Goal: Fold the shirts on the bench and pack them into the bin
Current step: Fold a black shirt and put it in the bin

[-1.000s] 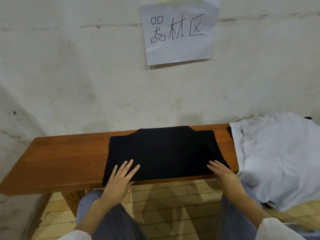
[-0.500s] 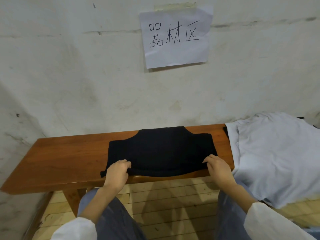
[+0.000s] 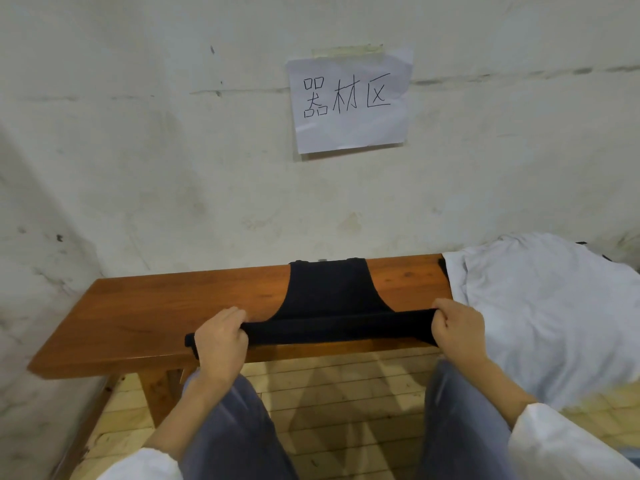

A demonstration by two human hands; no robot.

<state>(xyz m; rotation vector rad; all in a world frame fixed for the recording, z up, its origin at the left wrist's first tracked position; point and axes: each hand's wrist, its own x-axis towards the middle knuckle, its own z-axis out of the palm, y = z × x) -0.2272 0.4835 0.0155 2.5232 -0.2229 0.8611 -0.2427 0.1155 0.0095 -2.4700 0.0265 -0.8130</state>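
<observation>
Lying on the surface (image 3: 138,306) are two shirts: black shirt (image 3: 329,289) centre, white shirt (image 3: 536,306) at the right end. Left hand (image 3: 221,337) and right hand (image 3: 457,327), knuckles up, each pinch the black shirt's raised near edge.

Soft, diffuse light is illuminating the wall (image 3: 173,168); faint shadows are falling on the floor (image 3: 341,393); wide-angle distortion is curving the edges.
</observation>
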